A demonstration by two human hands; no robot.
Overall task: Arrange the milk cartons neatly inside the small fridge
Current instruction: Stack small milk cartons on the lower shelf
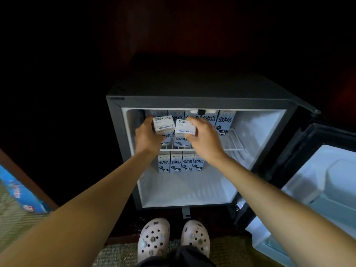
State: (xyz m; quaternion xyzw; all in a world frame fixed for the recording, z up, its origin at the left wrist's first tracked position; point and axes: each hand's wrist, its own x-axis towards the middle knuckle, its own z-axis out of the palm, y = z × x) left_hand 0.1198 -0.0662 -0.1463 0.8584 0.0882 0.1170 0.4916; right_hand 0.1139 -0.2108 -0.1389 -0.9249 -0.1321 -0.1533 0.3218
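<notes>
The small black fridge (192, 102) stands open in front of me, white inside. My left hand (147, 136) grips one white-and-blue milk carton (163, 123) at the front left of the wire shelf (232, 143). My right hand (205, 138) grips a second carton (185, 129) right beside it; the two cartons nearly touch. Behind them a row of several cartons (224, 122) stands upright at the back of the shelf. On the fridge floor below, several more cartons (180, 162) stand side by side in a row.
The fridge door (331, 182) hangs open at the right, its white inner shelves facing me. A blue printed box (21, 193) lies at the left on a woven mat. My two feet in pale clogs (173, 237) stand just before the fridge. The surroundings are dark.
</notes>
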